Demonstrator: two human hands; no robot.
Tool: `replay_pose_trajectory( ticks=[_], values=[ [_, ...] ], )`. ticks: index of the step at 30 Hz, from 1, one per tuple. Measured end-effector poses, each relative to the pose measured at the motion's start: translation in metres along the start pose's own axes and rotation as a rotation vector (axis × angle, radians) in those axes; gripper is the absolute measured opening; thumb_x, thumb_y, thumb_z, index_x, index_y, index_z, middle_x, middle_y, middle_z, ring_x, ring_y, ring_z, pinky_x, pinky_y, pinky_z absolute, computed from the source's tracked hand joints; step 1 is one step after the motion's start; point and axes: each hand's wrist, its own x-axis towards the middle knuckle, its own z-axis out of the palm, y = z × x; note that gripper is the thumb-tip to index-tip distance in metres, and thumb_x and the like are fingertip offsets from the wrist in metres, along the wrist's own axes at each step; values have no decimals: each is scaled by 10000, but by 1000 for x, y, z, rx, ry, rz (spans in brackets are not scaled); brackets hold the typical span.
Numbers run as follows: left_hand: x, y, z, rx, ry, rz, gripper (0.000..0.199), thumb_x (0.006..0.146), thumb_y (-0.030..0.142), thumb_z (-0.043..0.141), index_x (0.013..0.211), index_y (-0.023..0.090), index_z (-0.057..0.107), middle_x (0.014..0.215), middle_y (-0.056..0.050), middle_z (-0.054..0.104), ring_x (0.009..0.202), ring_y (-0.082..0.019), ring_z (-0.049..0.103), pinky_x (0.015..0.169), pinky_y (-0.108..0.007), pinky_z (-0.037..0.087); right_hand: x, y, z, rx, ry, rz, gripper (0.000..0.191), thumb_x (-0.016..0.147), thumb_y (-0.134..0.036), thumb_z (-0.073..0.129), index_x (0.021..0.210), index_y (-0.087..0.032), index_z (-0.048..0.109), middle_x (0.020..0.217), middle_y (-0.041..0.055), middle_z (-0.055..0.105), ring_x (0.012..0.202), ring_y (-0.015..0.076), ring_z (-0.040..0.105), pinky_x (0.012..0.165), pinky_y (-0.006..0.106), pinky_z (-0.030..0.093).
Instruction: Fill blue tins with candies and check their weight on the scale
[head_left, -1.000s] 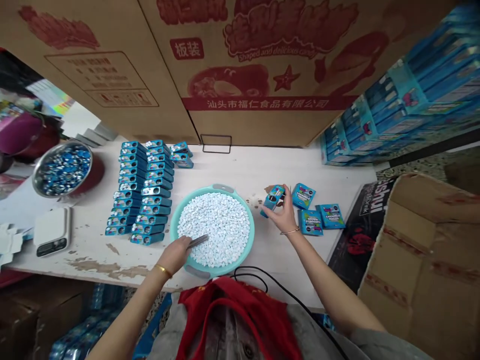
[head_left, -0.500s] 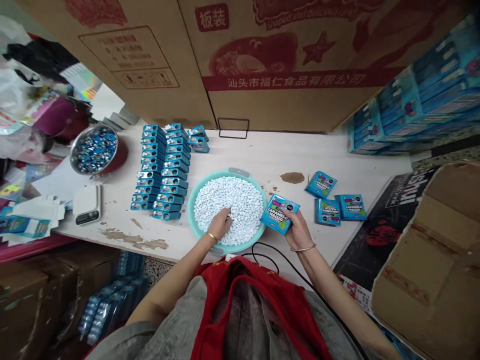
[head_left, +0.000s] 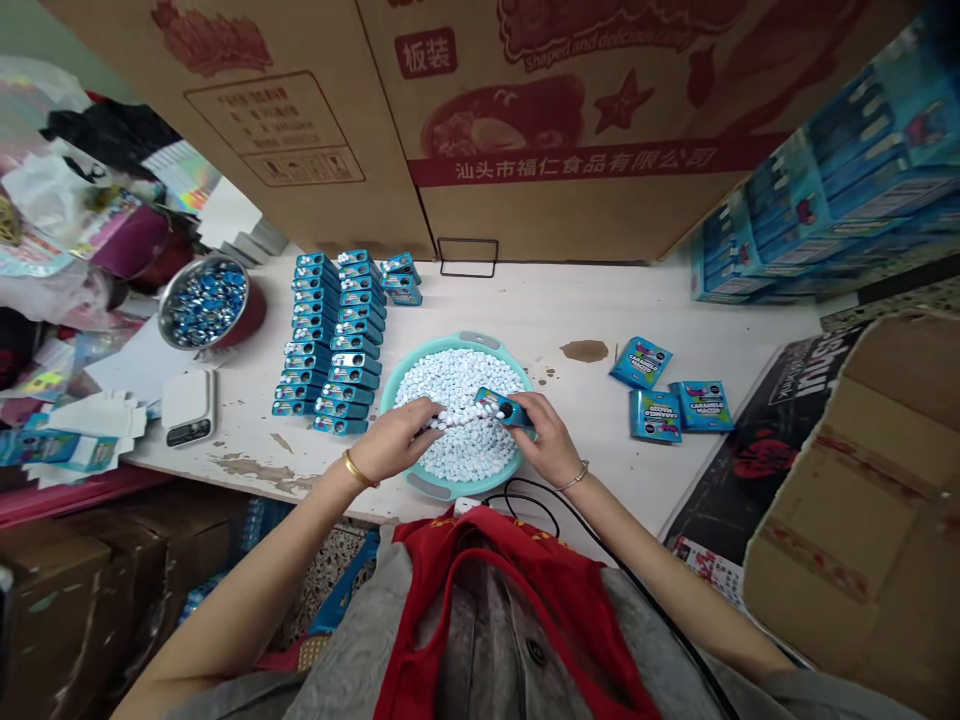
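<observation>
Blue rectangular cardboard box [head_left: 502, 404], mid-frame, right hand [head_left: 547, 440] closed round it; left hand [head_left: 396, 440] pinched on a mostly hidden metal tool, white round candies [head_left: 466, 452] below.

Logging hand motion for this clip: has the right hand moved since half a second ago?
Yes: the right hand has moved left, from beside the teal bowl to over its right rim.

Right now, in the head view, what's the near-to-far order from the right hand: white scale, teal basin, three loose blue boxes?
From the right hand:
1. Teal basin, close on its left.
2. Three loose blue boxes, off to its right.
3. White scale, far left.
</observation>
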Motion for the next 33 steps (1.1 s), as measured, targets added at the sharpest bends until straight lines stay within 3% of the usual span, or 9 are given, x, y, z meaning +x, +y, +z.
replay_pose_trajectory(
  ticks=[6, 12, 15, 17, 20, 24, 26, 29, 33],
  values=[
    [18, 44, -27, 381, -264, -168, 203, 883, 174, 433, 1068, 157, 514, 1024, -86, 573, 851, -211, 614, 714, -313, 477, -2, -6, 19, -87, -39, -82, 441, 821, -131, 465, 1247, -242, 472, 1149, 112, 544, 1107, 267, 516, 957, 486, 454],
    [27, 88, -36, 479, -272, -179, 287, 908, 93, 323, 1134, 136, 493, 960, -110, 567, 802, -205, 622, 698, -327, 486, -4, -4, 24, -108, -38, -98, 464, 815, -114, 452, 1260, -244, 456, 1160, 113, 544, 1111, 271, 515, 949, 502, 456],
    [23, 85, -38, 463, -265, -172, 230, 913, 111, 340, 1011, 132, 547, 889, -95, 571, 818, -210, 610, 715, -325, 480, -4, -2, 25, -103, -23, -91, 453, 812, -114, 453, 1247, -240, 469, 1157, 113, 548, 1112, 268, 514, 959, 499, 449],
    [18, 65, -34, 439, -212, -216, 221, 911, 128, 360, 1027, 150, 547, 921, -84, 568, 826, -199, 602, 722, -311, 475, -4, 0, 23, -95, -5, -80, 444, 806, -111, 460, 1230, -238, 482, 1149, 110, 554, 1109, 264, 517, 963, 492, 447],
    [9, 11, -13, 367, -145, -351, 244, 897, 150, 399, 1111, 167, 517, 1037, -92, 554, 895, -201, 587, 761, -305, 467, -5, 3, 16, -81, 49, -48, 420, 806, -131, 485, 1213, -235, 491, 1137, 106, 562, 1094, 260, 527, 957, 481, 450],
    [16, -49, 43, 263, -172, -422, 230, 861, 97, 411, 1048, 141, 537, 1017, -110, 573, 982, -220, 565, 823, -317, 456, -5, 5, -1, -73, 128, 10, 386, 820, -192, 525, 1200, -245, 496, 1107, 100, 573, 1059, 263, 545, 915, 473, 468],
    [31, -56, 75, 204, -173, -385, 259, 857, 93, 410, 1079, 156, 526, 1052, -99, 579, 1004, -209, 561, 846, -307, 451, -4, 4, -9, -77, 153, 33, 367, 822, -220, 547, 1186, -248, 510, 1094, 98, 575, 1041, 261, 550, 901, 465, 471],
    [60, -47, 116, 100, -161, -302, 338, 819, 67, 428, 1130, 168, 511, 1116, -89, 579, 1033, -204, 555, 874, -302, 446, -4, 3, -17, -81, 183, 72, 344, 821, -248, 571, 1162, -247, 530, 1084, 92, 578, 1032, 253, 550, 893, 447, 470],
    [77, -39, 138, -22, -119, -234, 404, 789, 57, 437, 1175, 161, 491, 1175, -88, 572, 1069, -200, 549, 926, -304, 432, -6, 0, -21, -65, 226, 139, 340, 816, -283, 587, 1151, -248, 539, 1070, 79, 587, 1013, 243, 558, 882, 431, 473]
  ],
)
